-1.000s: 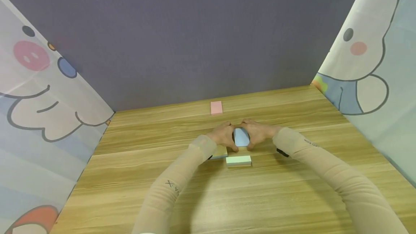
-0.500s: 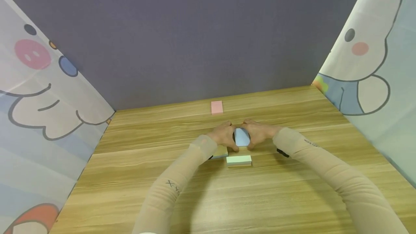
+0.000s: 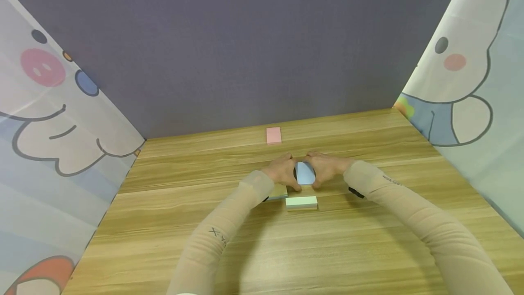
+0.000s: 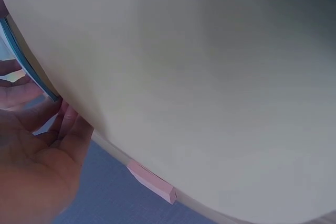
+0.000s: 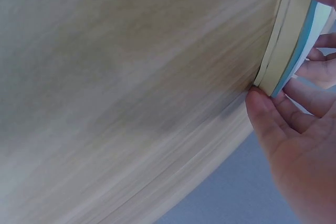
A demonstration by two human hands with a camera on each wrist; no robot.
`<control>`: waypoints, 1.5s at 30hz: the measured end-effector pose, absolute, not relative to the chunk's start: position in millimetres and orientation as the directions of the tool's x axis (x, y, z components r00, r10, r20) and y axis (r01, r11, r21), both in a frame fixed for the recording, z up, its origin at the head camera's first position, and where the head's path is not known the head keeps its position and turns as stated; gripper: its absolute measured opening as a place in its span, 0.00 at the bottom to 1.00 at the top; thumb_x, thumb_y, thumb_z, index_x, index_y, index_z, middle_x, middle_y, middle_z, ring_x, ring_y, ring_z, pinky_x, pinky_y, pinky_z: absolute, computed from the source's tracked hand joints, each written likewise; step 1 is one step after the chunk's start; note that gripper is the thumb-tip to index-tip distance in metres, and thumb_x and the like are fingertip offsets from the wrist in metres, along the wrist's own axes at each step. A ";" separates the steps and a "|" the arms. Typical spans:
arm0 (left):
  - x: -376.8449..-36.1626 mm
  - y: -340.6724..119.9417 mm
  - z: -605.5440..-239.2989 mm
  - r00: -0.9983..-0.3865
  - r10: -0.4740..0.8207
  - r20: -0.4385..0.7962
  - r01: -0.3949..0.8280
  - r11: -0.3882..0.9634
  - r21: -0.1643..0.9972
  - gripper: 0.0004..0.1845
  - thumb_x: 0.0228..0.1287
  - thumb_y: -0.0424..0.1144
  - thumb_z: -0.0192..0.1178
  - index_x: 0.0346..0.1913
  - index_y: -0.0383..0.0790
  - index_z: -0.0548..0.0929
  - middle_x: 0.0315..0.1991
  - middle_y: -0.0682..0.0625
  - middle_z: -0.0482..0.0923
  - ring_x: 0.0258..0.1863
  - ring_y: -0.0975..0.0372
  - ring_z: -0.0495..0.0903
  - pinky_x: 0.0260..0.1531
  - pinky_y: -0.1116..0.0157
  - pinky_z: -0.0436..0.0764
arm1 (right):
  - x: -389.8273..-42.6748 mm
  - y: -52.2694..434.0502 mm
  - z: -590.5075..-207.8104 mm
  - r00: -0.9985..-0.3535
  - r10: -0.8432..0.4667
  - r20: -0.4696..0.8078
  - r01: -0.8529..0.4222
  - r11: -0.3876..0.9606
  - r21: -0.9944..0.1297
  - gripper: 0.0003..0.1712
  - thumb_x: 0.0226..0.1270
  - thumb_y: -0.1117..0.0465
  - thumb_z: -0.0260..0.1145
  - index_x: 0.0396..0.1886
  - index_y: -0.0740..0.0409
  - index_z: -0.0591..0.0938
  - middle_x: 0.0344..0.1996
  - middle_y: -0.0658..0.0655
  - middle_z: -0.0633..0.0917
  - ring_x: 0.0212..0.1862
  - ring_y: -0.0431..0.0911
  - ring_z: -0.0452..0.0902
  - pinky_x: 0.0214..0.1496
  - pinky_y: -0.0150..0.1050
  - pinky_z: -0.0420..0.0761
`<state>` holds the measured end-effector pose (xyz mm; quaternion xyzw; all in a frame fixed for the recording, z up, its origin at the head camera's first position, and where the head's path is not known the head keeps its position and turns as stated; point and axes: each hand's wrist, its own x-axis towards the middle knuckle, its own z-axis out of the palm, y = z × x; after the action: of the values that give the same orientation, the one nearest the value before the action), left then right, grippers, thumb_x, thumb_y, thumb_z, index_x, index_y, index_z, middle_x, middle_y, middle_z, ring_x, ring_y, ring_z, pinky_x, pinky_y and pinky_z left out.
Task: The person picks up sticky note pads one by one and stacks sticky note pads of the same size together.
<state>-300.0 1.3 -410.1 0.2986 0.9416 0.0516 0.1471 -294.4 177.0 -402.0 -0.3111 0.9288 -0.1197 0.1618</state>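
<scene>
Blue-topped pad of sticky notes, pale blue on its upper face, flat on the wooden bench near the middle, framed between both hands. Seen edge-on from the right wrist as a layered block: cream sheets below, a thin blue band, then a paler layer above. Left hand curled against the pad's left side, fingers bent round its blue edge; right hand closed in on the right side, fingertips at the lower corner of the stack. Grip of each hand partly closed, fingers and thumb pinching the pad from opposite sides, fingertips nearly meeting above its far edge. Just in front, toward the wearer, a mint-green pad lying crosswise, close to the blue one but apart from it. Partly hidden under the left wrist, a tan pad just beside the green one. Well apart, near the grey back wall, a pink pad, also visible from the left wrist at the bench's edge. Cartoon-printed curtains on both sides.
</scene>
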 end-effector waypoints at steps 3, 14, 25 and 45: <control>-300.3 2.0 -409.5 -0.780 0.576 -0.245 0.546 0.817 0.183 0.44 0.40 0.59 0.70 0.61 0.43 0.69 0.56 0.47 0.67 0.52 0.58 0.70 0.51 0.63 0.74 | -295.3 177.5 -402.1 -0.754 -0.616 -0.226 -0.541 0.779 -0.318 0.51 0.38 0.54 0.75 0.64 0.64 0.64 0.59 0.69 0.67 0.56 0.58 0.68 0.52 0.51 0.74; -301.9 3.2 -409.0 -0.785 0.571 -0.242 0.534 0.821 0.202 0.44 0.39 0.57 0.71 0.63 0.46 0.68 0.51 0.50 0.68 0.45 0.61 0.70 0.46 0.65 0.75 | -296.9 180.7 -404.9 -0.773 -0.599 -0.207 -0.519 0.786 -0.337 0.48 0.38 0.51 0.75 0.60 0.64 0.68 0.48 0.58 0.72 0.46 0.49 0.70 0.46 0.44 0.76; -305.0 3.6 -408.4 -0.779 0.583 -0.232 0.539 0.811 0.228 0.43 0.38 0.56 0.72 0.61 0.45 0.70 0.49 0.50 0.68 0.42 0.61 0.70 0.44 0.65 0.76 | -296.8 183.6 -404.3 -0.778 -0.601 -0.184 -0.517 0.778 -0.358 0.47 0.39 0.51 0.75 0.59 0.66 0.68 0.47 0.57 0.72 0.46 0.48 0.70 0.47 0.43 0.75; -301.4 -7.7 -403.0 -0.710 0.655 -0.259 0.518 0.735 0.438 0.44 0.39 0.49 0.74 0.64 0.47 0.67 0.57 0.49 0.70 0.55 0.57 0.69 0.55 0.60 0.72 | -294.0 183.1 -410.6 -0.770 -0.611 -0.183 -0.522 0.769 -0.370 0.47 0.38 0.52 0.76 0.60 0.64 0.68 0.45 0.55 0.72 0.44 0.47 0.69 0.46 0.42 0.76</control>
<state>-301.4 -7.7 -403.0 0.3228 0.9090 0.1688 0.2024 -294.0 183.1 -410.6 -0.3050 0.9287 -0.1506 0.1480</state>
